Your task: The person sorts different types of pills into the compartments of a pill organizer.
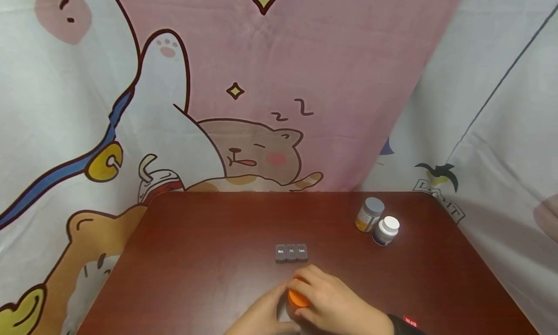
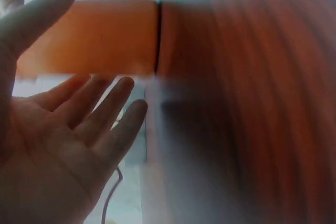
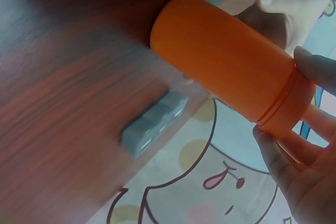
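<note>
An orange bottle (image 3: 226, 56) stands upright on the dark wooden table, its screw cap (image 1: 298, 298) on top. My right hand (image 1: 324, 296) holds that cap from above, with fingertips and thumb around its edge in the right wrist view. To the bottle's left is my left hand (image 1: 261, 318), its fingers (image 2: 123, 119) extended and spread around the bottle's side; whether they touch it I cannot tell. Just beyond both hands lies a grey pill organizer (image 1: 291, 253) of three joined compartments with day labels, also seen in the right wrist view (image 3: 154, 123).
At the back right stand a grey-lidded bottle (image 1: 369, 215) and a white-capped bottle (image 1: 386, 231), close together. A small red item (image 1: 410, 321) shows beside the right sleeve. Cartoon-printed cloth (image 1: 331, 83) hangs behind and around the table (image 1: 196, 257).
</note>
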